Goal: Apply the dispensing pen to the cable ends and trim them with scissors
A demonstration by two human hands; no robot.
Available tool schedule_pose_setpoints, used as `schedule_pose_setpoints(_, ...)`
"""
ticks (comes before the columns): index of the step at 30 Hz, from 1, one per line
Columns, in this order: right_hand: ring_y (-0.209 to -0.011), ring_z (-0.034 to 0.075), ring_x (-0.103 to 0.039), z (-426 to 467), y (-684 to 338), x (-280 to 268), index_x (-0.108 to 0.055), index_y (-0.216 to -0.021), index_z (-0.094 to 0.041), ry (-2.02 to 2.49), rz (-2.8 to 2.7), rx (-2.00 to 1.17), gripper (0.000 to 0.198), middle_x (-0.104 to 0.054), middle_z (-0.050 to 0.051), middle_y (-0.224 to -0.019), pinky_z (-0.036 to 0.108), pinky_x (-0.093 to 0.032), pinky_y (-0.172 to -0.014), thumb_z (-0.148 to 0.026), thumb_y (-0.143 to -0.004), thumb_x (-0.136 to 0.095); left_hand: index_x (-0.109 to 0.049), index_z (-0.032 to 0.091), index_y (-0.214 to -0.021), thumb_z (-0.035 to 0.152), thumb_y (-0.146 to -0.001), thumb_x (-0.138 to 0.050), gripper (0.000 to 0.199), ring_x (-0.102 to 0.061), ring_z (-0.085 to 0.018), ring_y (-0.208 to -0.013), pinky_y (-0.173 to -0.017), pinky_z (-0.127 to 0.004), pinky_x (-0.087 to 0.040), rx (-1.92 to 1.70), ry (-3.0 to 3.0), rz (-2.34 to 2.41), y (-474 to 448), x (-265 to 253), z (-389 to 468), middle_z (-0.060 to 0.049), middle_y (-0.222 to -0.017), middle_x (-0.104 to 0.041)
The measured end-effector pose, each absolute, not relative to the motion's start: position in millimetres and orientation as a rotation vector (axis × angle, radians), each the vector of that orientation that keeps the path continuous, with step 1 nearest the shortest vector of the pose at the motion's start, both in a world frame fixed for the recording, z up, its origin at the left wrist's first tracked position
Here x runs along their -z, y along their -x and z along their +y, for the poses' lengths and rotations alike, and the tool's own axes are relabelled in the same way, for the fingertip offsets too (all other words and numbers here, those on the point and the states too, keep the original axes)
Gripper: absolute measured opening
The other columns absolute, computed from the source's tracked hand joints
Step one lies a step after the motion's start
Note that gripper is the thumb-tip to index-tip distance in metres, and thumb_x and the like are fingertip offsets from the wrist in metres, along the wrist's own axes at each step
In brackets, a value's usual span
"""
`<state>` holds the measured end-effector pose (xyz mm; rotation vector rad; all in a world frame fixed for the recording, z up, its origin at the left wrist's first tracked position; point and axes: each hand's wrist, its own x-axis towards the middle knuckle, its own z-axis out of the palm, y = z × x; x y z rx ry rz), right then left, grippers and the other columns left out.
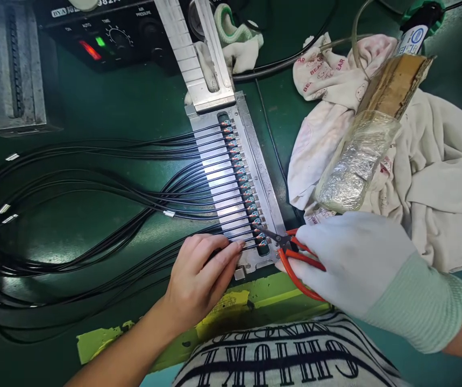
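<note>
Head view, nearest edge: a striped garment with dark lettering [291, 355] lies just below both hands, and a strip of worn yellow tape [231, 309] runs along the bench edge under the wrists.
Left hand: the bare left hand [198, 277] lies flat, fingers together, pressing the nearest black wires [93, 215] down just left of the metal jig [231, 177]; it grips nothing.
Right hand: the right hand [352, 258], in a white glove with a pale green cuff, is closed around red-handled snips [295, 252].
Snips: the blades point left from the gloved hand and meet the last wire end at the near end of the jig's slot.
Jig: beyond the left fingertips, a row of wire ends with copper coils [242, 177] sits in the comb.
Surface: dark green bench top [105, 107]; wires loop away left of the bare hand.
Beyond right hand: a foil-wrapped block [355, 161] rests on crumpled white cloth [436, 161].
Far: a control box [109, 35] with a lit green and a red lamp.
</note>
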<state>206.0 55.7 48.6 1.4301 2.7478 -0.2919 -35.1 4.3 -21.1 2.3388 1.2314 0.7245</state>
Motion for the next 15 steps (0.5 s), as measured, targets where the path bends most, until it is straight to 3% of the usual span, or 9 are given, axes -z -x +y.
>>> schedule_pose_setpoints(15,-0.043,0.027,-0.052,50.8,-205.4,-42.3,-0.048,-0.058,-0.026,-1.385,2.722,0.115,0.027,-0.051,0.001,-0.048,0.032,-0.011,-0.055,-0.037,-0.081,-0.059,-0.062,0.009,-0.114,0.0,-0.083,-0.068,0.033,-0.056,-0.02,-0.087,-0.073,-0.035,-0.046,-0.726,-2.35,1.238,34.3,20.9,5.9,-0.011,-0.096,-0.061)
